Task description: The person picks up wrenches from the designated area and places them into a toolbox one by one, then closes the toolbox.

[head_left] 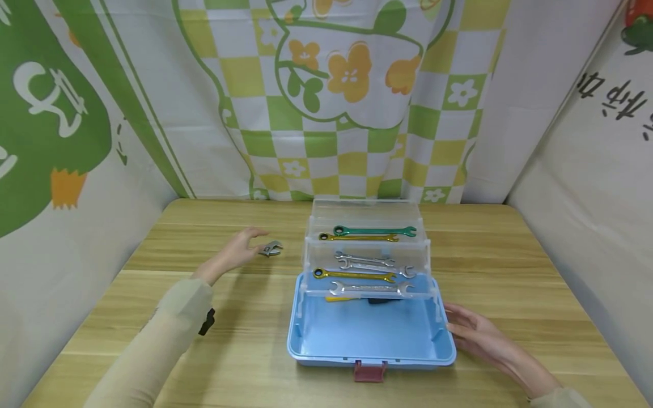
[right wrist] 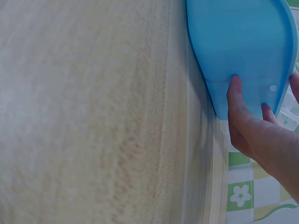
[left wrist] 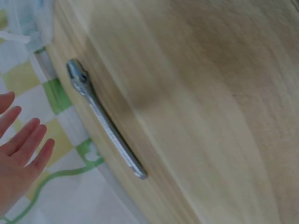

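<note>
Head view: left hand (head_left: pixel 234 251) at the wrench, grip wide and bare, thumb and fingers apart. Just right of it, the silver metal adjustable wrench (head_left: pixel 272 248) lies on the pale wooden table (head_left: pixel 245 328), long axis roughly sideways, head pointing to the light-blue plastic toolbox (head_left: pixel 367 340), handle hidden behind this nearer hand. Far right, right hand (head_left: pixel 476 334) rests extended fingers against the toolbox's side, gripping nothing.
</note>
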Demonstrator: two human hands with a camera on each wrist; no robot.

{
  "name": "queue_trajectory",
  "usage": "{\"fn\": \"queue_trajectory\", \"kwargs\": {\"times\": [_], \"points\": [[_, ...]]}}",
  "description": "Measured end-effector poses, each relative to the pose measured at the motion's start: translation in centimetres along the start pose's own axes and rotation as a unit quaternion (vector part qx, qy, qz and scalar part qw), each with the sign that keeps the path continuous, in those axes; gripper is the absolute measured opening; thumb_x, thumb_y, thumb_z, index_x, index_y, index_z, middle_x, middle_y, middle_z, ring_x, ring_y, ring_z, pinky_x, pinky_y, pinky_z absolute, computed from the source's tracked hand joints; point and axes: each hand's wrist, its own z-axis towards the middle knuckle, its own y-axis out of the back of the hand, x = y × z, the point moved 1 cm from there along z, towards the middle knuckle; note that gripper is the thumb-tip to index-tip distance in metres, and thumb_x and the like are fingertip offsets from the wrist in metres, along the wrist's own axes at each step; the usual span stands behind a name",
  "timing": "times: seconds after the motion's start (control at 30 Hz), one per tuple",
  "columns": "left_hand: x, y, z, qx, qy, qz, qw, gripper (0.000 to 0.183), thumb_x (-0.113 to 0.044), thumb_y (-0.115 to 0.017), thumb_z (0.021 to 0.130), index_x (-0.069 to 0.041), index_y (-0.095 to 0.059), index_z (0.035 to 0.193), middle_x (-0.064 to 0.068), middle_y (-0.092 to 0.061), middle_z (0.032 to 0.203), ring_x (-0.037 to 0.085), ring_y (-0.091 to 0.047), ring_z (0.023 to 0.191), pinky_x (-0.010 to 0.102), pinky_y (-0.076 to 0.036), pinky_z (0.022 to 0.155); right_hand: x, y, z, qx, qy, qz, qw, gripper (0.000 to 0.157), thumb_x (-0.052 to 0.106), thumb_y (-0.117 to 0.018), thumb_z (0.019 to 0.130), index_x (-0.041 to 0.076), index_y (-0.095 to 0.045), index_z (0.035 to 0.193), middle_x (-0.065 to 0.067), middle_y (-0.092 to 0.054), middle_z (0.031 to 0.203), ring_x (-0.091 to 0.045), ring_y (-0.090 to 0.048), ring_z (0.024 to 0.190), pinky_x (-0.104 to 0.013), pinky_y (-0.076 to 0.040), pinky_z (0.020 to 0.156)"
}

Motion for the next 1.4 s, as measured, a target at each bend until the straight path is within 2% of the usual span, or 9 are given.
{"fn": "queue_trajectory", "kwargs": {"times": [0.23,0.57,0.83,1.13,1.4], "points": [[1.9,-0.3,-0.1,0.007,0.023,-0.008,0.9997,0.042,-0.007,-0.050,0.087,0.007,-0.042,0.125,0.029,-0.037,0.129,0.045,-0.031,0.119,0.057,-0.026,0.096,0.1,-0.1,0.0,-0.005,-0.002,0.007,1.000,0.069,0.018,-0.048,0.091,-0.010,-0.004,0.136,-0.034,-0.009,0.138,-0.028,-0.036,0.121,-0.040,-0.037,0.095],[3.8,-0.8,0.1,0.022,0.040,0.008,0.9989,0.038,-0.003,-0.052,0.086,0.011,-0.044,0.120,0.033,-0.038,0.125,0.048,-0.033,0.116,0.058,-0.029,0.093,0.2,0.0,-0.1,-0.008,-0.003,0.002,1.000,0.068,0.018,-0.048,0.092,-0.009,-0.005,0.136,-0.034,-0.010,0.138,-0.028,-0.036,0.121,-0.040,-0.038,0.094],[5.1,-1.3,1.0,0.023,0.060,0.004,0.9980,0.036,0.002,-0.052,0.084,0.013,-0.046,0.118,0.034,-0.045,0.118,0.044,-0.047,0.105,0.051,-0.039,0.088,0.1,-0.1,-0.1,-0.005,-0.001,0.000,1.000,0.070,0.018,-0.049,0.091,-0.010,-0.004,0.136,-0.035,-0.009,0.138,-0.030,-0.034,0.122,-0.040,-0.038,0.094],[5.7,-1.6,1.8,0.033,0.063,0.024,0.9972,0.036,0.000,-0.055,0.084,0.013,-0.048,0.117,0.031,-0.051,0.111,0.041,-0.050,0.100,0.049,-0.042,0.084,0.2,-0.2,-0.1,-0.006,-0.001,0.003,1.000,0.069,0.018,-0.048,0.091,-0.010,-0.004,0.136,-0.035,-0.009,0.138,-0.032,-0.032,0.123,-0.040,-0.037,0.095],[6.0,-1.8,2.1,0.020,0.058,0.044,0.9971,0.027,-0.003,-0.060,0.081,0.009,-0.058,0.106,0.026,-0.051,0.101,0.033,-0.050,0.086,0.046,-0.042,0.074,0.2,-0.1,-0.1,-0.013,-0.004,0.002,1.000,0.068,0.018,-0.048,0.091,-0.010,-0.005,0.136,-0.035,-0.010,0.138,-0.034,-0.031,0.123,-0.041,-0.037,0.095]]}}
